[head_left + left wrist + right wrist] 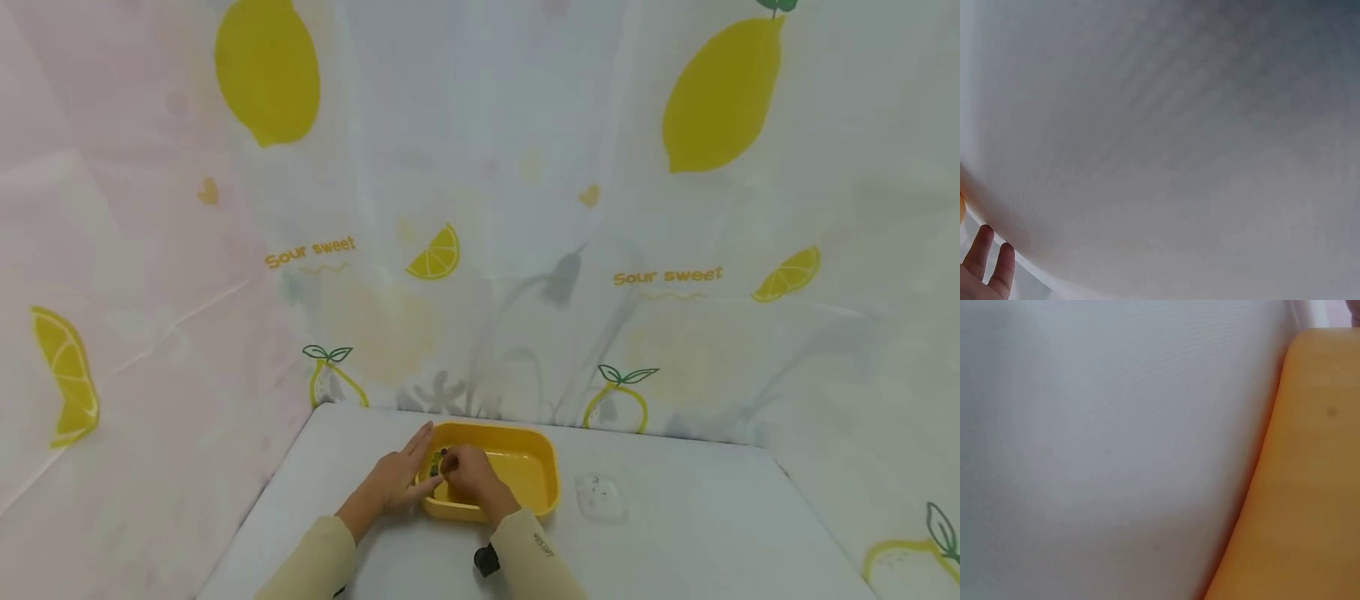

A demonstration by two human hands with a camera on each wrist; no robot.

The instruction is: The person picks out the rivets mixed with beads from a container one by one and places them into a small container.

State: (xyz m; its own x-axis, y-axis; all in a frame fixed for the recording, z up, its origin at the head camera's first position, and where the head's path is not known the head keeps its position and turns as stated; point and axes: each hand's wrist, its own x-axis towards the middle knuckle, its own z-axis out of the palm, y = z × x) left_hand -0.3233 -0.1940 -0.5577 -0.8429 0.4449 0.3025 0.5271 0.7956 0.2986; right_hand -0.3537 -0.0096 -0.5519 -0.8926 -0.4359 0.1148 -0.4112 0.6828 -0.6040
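Note:
A yellow rectangular tray (558, 479) sits on the white table, and part of its side wall (1310, 469) fills the right of the right wrist view. Along its left inner side lie several small round green and dark pieces (436, 463), too small to name. My left hand (393, 482) rests at the tray's left rim with fingers straight and thumb reaching over the edge; two fingertips show in the left wrist view. My right hand (474, 472) is inside the tray, fingers bent down beside the small pieces. Whether it pinches one is hidden.
A clear, shallow plastic container (601, 498) stands on the table (690, 517) right of the tray. A black device (486, 560) is at the right wrist. Lemon-printed cloth (480, 333) hangs behind and beside the table.

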